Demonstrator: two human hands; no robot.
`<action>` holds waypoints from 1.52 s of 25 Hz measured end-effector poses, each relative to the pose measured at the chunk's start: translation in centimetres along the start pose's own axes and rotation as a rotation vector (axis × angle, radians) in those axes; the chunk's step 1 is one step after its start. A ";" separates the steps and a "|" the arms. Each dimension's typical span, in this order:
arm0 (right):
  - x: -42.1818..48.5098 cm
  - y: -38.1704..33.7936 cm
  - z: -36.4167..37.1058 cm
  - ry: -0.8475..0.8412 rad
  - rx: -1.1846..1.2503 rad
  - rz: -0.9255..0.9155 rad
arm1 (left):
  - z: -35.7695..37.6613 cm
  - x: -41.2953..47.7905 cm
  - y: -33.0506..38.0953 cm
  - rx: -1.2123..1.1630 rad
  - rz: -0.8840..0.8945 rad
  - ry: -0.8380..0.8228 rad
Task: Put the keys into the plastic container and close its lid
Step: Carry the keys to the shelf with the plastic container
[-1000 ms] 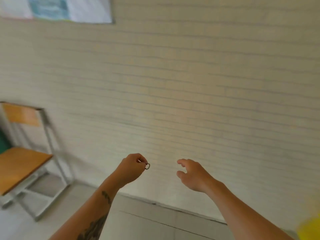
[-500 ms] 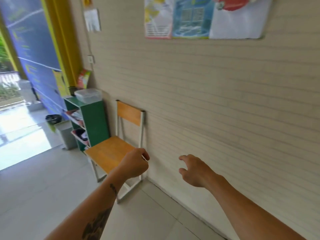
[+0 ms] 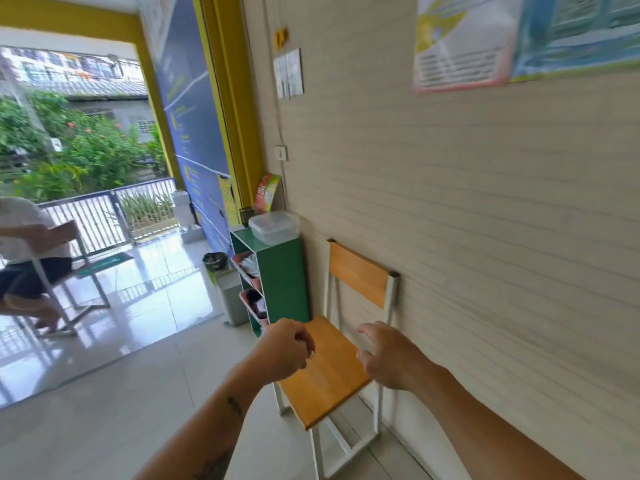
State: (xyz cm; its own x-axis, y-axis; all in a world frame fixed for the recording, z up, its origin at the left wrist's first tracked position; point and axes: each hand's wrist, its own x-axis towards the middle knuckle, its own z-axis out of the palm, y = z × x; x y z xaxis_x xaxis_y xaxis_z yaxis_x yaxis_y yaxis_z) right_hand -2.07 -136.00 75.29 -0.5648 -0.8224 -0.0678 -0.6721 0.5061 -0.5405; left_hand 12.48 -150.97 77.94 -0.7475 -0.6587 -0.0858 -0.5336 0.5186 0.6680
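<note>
Head view shows your left hand (image 3: pixel 285 349) clenched into a fist over the near edge of the wooden chair (image 3: pixel 325 372); the keys are not visible now, so I cannot tell whether the fist really encloses them. Your right hand (image 3: pixel 388 358) is released, fingers spread and curled, holding nothing. The plastic container (image 3: pixel 274 226) sits farther off, on top of the green shelf (image 3: pixel 280 271) against the wall, beyond the chair, and its lid looks to be on.

The step in hand seems to be the carry toward that container. Keep the left fist closed and level as you walk, and pass the chair on its left side so your arms do not brush its backrest. Lead with the free right hand: use it to steady the tub and lift the lid before the left opens above it.
</note>
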 end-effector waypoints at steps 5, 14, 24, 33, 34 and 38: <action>13.0 -4.2 0.4 -0.025 0.022 -0.109 | -5.2 7.4 -3.1 -0.087 -0.064 0.195; 33.1 -16.2 6.3 -0.026 0.075 -0.175 | -17.9 20.9 -16.7 -0.181 -0.098 0.335; 51.3 -27.7 12.4 0.002 0.053 -0.079 | -30.6 36.6 -28.9 -0.250 -0.018 0.312; 71.5 -28.7 13.1 0.049 0.119 -0.036 | -34.9 56.8 -32.5 -0.211 -0.023 0.267; 74.0 -28.5 12.9 0.052 0.100 -0.029 | -35.2 59.6 -32.8 -0.232 -0.024 0.258; 80.8 -27.6 12.5 0.061 0.044 0.015 | -35.7 68.4 -33.4 -0.225 -0.023 0.206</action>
State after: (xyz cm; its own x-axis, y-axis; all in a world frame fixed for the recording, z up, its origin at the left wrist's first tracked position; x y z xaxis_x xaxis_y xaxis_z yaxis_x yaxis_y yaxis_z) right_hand -23.12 -219.71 74.24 -0.6040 -0.7966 -0.0258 -0.6424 0.5057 -0.5758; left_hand -6.69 -232.80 76.18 -0.6278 -0.7777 0.0337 -0.4311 0.3833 0.8168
